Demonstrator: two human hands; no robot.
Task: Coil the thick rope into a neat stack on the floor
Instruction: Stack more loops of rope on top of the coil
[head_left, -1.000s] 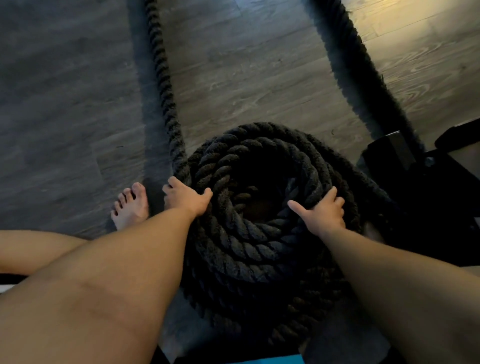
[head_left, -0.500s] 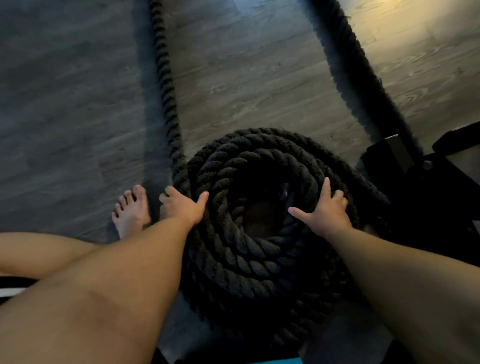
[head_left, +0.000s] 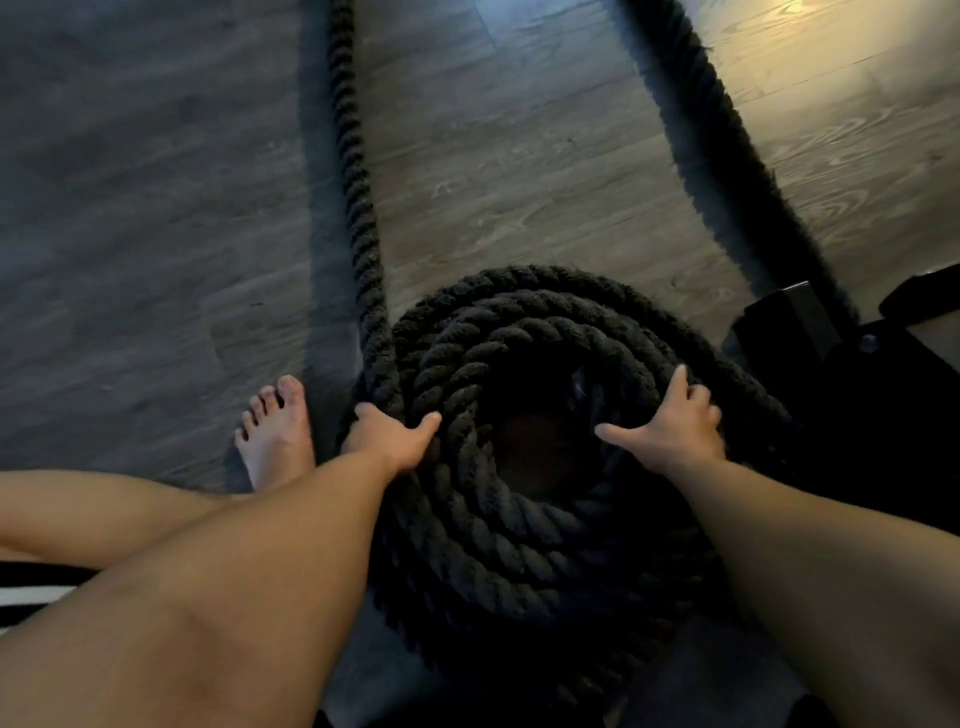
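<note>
Currently: rope (head_left: 519, 530) coiled on floor (head_left: 156, 208) (loose length leading away); left hand (head_left: 390, 439) clamped on it, right hand (head_left: 675, 423) splayed flat on top.

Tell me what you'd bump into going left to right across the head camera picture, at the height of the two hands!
bare foot → left hand gripping the rope → dark hole in the middle of the coil → right hand spread flat on the coil → black equipment at the right edge.

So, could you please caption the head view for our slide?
Both hands, left and right, steady the coiled rope on the wood floor, its uncoiled length trailing away.
</note>
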